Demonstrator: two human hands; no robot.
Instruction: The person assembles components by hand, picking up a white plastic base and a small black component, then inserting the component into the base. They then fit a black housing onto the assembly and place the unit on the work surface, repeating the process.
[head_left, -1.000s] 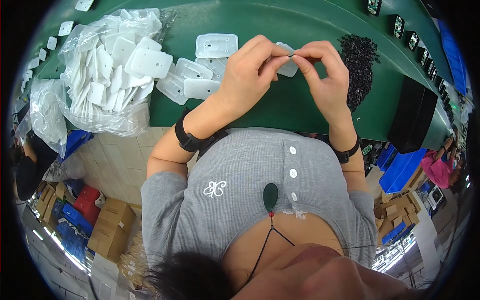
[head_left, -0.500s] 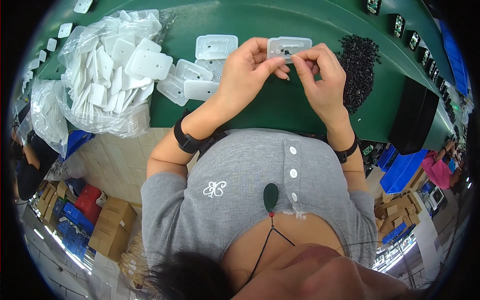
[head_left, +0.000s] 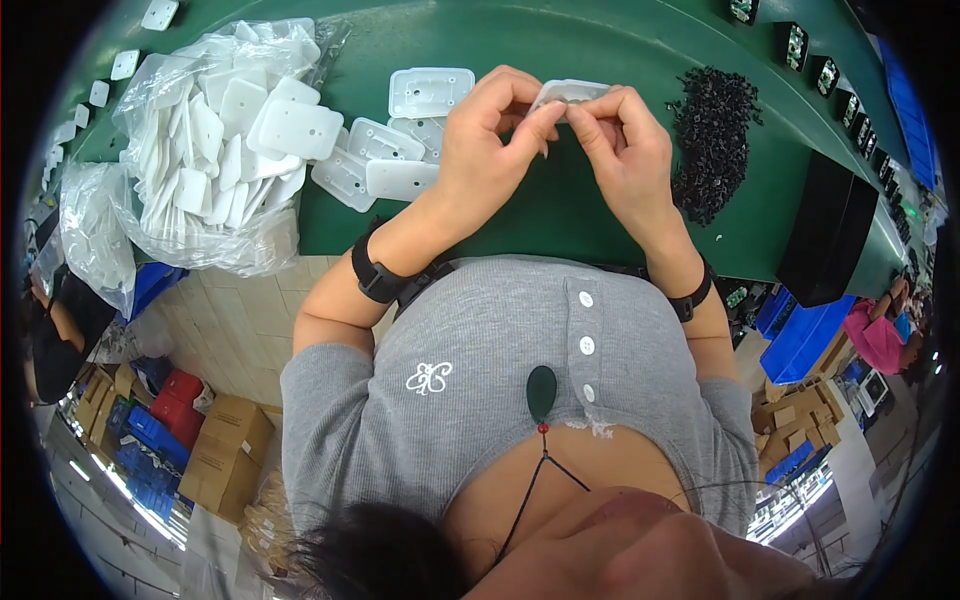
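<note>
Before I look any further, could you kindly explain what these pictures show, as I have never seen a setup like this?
Of course. There is no robot here, just a person working bare-handed. The view comes from the left of two wide fisheye cameras worn on the head, looking down, which is why straight edges bend.

The left hand holds a white plate. The right hand has its thumb and fingers at the plate's near edge; whether they pinch anything small is hidden.

On the green table, a clear bag full of similar plates lies at left, with several loose plates between it and the hands. To the right are a pile of tiny black parts and a large black object.
</note>
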